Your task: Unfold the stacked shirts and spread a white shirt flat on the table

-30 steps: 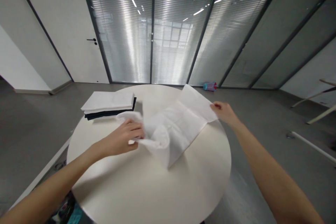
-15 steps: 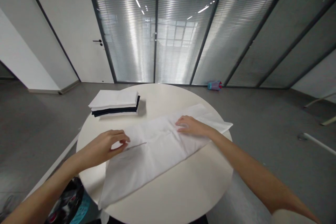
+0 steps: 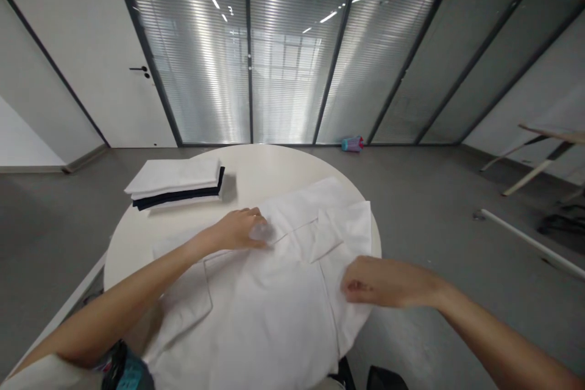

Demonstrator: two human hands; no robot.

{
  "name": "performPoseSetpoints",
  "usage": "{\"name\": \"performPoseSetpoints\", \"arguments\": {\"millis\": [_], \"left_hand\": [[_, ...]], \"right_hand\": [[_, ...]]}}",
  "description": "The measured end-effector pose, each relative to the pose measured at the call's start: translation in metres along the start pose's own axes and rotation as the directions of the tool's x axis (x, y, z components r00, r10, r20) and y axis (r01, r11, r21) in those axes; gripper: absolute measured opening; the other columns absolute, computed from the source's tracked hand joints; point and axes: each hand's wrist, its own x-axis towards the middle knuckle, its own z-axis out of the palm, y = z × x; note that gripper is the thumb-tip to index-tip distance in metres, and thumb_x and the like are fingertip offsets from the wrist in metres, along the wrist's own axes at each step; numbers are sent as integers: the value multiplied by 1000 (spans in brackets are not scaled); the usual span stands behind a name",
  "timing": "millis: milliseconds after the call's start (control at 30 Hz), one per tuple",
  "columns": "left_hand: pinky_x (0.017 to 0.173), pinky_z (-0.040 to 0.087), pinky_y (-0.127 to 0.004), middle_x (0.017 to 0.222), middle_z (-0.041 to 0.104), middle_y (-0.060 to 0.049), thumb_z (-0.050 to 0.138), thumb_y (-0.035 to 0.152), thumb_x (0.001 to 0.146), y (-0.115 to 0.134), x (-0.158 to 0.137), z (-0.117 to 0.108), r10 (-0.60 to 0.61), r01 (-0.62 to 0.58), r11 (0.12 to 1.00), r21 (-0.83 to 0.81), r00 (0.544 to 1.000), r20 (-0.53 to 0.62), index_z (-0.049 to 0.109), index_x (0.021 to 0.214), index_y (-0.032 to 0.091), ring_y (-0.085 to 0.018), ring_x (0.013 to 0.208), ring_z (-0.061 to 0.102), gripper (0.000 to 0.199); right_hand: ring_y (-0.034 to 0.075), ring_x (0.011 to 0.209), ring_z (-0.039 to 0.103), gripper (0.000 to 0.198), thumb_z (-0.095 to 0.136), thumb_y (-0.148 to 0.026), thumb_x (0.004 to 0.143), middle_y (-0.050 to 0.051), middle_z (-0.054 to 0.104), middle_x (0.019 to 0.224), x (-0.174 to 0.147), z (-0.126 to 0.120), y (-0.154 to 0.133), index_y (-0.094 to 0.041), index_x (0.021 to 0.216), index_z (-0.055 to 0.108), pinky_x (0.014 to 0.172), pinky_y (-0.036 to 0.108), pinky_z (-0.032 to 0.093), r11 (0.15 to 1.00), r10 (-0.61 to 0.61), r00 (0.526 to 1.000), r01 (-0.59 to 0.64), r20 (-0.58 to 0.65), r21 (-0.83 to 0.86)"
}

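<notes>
A white cloth garment [image 3: 278,311] lies spread over the round table, with seams and a folded flap showing; its near part hangs over the front edge. Over the middle of the cloth is my left hand [image 3: 242,228], thumb and fingers apart, touching or just above the fabric. At the garment's right side my right hand [image 3: 368,280] is closed, its curled fingers gripping the cloth near the table edge. The fingertips of that hand are partly hidden.
A folded stack of white and dark cloth [image 3: 176,180] sits at the back left of the white table [image 3: 260,161]. Below left stands a bin [image 3: 130,372] with a black liner. A striped blue and pink object [image 3: 351,144] lies by the glass wall.
The garment has been opened out toward me, from a folded strip to a wide sheet. My left hand moved right across it; my right hand came nearer and closed. The view shifted right.
</notes>
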Motion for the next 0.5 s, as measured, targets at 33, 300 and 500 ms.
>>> {"name": "performPoseSetpoints", "arguments": {"millis": [33, 300, 500], "left_hand": [[82, 49, -36, 119, 66, -10, 76, 57, 75, 4, 3, 6, 9, -11, 998, 67, 1000, 25, 67, 120, 25, -30, 100, 65, 56], [78, 47, -29, 105, 67, -7, 59, 33, 96, 3, 10, 25, 130, -136, 965, 224, 991, 39, 67, 97, 20, -21, 95, 64, 15], [66, 45, -26, 86, 68, -4, 49, 35, 99, -13, 21, -17, -16, 11, 1000, -29, 986, -167, 65, 85, 20, -17, 73, 64, 26]], "right_hand": [[17, 71, 63, 21, 55, -25, 93, 3, 70, 79, 8, 1, 3, -21, 89, 76, 66, 27, 44, 999, -40, 998, 39, -38, -14], [27, 105, 61, 27, 73, -22, 82, 10, 66, 116, 87, 0, 29, -20, 109, 71, 89, 35, 45, 904, -221, 962, 139, -162, -405], [26, 90, 64, 21, 47, -17, 95, 10, 70, 94, 89, -35, 23, -18, 103, 66, 79, 33, 42, 934, -115, 871, -70, -478, -351]]}}
